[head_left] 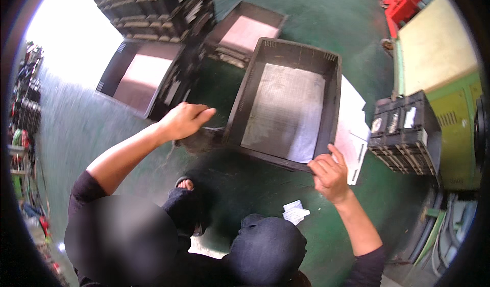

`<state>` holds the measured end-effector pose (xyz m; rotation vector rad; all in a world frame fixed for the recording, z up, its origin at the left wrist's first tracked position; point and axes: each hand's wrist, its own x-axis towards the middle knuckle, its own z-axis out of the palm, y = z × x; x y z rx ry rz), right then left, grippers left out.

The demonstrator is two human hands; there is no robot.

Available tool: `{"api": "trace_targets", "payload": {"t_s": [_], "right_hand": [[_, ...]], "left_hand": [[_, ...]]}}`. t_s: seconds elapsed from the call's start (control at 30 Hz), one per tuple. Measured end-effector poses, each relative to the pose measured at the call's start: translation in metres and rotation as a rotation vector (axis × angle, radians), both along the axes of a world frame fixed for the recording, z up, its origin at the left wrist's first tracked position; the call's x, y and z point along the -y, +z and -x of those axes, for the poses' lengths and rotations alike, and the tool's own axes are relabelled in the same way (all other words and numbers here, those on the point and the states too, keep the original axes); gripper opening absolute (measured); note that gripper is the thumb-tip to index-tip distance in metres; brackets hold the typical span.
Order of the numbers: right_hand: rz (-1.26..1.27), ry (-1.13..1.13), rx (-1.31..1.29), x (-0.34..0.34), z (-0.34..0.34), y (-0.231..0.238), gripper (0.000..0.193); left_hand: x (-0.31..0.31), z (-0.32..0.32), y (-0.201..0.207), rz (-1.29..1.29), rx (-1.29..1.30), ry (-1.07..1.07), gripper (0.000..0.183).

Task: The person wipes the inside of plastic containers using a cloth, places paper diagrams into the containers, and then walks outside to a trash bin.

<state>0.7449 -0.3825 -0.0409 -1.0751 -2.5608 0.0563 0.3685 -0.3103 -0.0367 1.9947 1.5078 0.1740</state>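
Observation:
A black plastic crate (232, 118) with a sheet of pale lining (286, 108) on its bottom sits tilted in front of me. My right hand (331, 175) is closed on the rim at its near right corner. To the left of the crate, apart from its rim, my left hand (185, 120) has its fingers curled under. What they hold, if anything, is hidden. Just below that hand lies a blurred dark grey thing (201, 141), which I cannot make out.
Stacked black crates (153, 11) rise at the far left, with open lined crates (245, 29) beside them. White sheets (352, 129) lie right of the crate. Another black crate (403, 126) stands by a green cabinet (459, 129). Paper scraps (295, 211) lie on the green floor.

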Motion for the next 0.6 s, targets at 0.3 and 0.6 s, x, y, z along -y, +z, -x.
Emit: {"api": "trace_targets", "payload": {"t_s": [0.3,0.6], "right_hand": [[0.014,-0.067,-0.094,0.059,0.035,-0.083,0.020],[0.607,0.030,0.183,0.076,0.034,-0.091,0.041]], "left_hand": [[0.061,-0.020,-0.075,0.350,0.075,0.191,0.060],[0.105,-0.039,-0.122,0.412,-0.184,0.212,0.058]]}}
